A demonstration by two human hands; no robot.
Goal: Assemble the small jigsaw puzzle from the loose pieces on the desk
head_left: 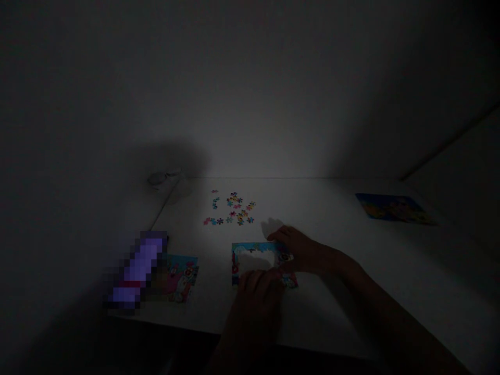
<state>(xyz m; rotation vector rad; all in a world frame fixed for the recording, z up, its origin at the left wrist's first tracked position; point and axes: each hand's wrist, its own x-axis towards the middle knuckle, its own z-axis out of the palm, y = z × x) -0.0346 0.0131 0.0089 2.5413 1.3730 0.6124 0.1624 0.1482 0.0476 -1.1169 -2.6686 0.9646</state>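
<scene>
A partly assembled jigsaw puzzle [235,260] lies flat on the white table, its colourful border around a pale opening in the middle. My left hand [260,289] is closed over its lower edge, fingers bent and side by side. From the right, my right hand [299,247] grips the puzzle's right side, with fingers at the top edge and the thumb lower down. Dim light hides whether a single piece is under either hand's fingertips. Beyond the puzzle are several loose jigsaw pieces [233,211], scattered in a loose cluster.
On the left lies a colourful picture sheet [182,278], partly covered by a pixelated, glowing purple object [138,271]. A blue picture sheet [396,208] rests at the far right. Something pale and crumpled [158,178] is at the back left corner. A wall [273,114] rises behind the table.
</scene>
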